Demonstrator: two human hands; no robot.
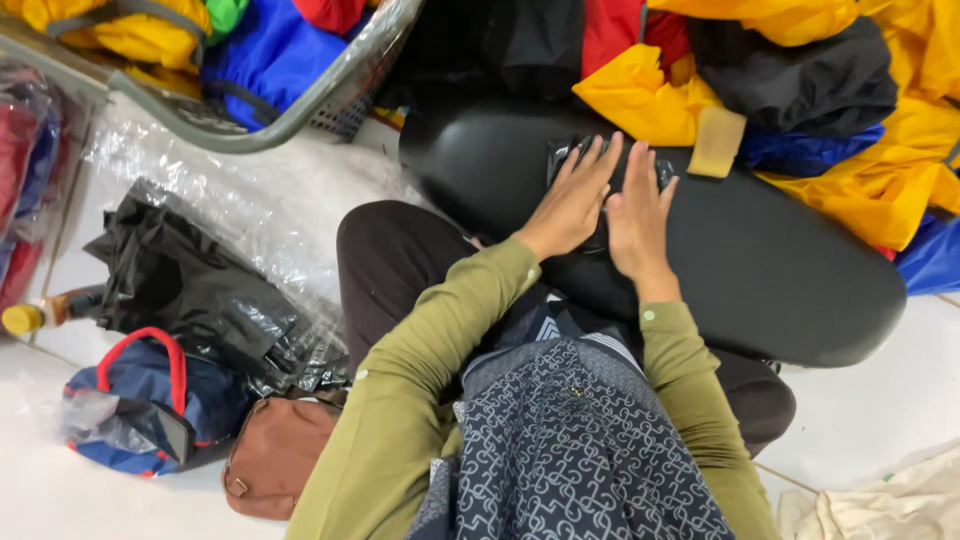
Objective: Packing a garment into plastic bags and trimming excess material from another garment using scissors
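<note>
A small folded black bundle (607, 165) lies on a black oval board (760, 270) across the person's lap. The left hand (575, 200) and right hand (637, 215) press flat on it, fingers extended, gripping nothing. Yellow garments (900, 150) are heaped beyond; a brown pouch (272, 455) rests on the floor.

Both arms in olive-green sleeves reach forward from the body, elbows bent. The left hand (573, 197) lies flat, palm down, fingers straight and slightly spread. The right hand (637, 212) lies flat just beside it, fingers together, the two hands nearly touching
</note>
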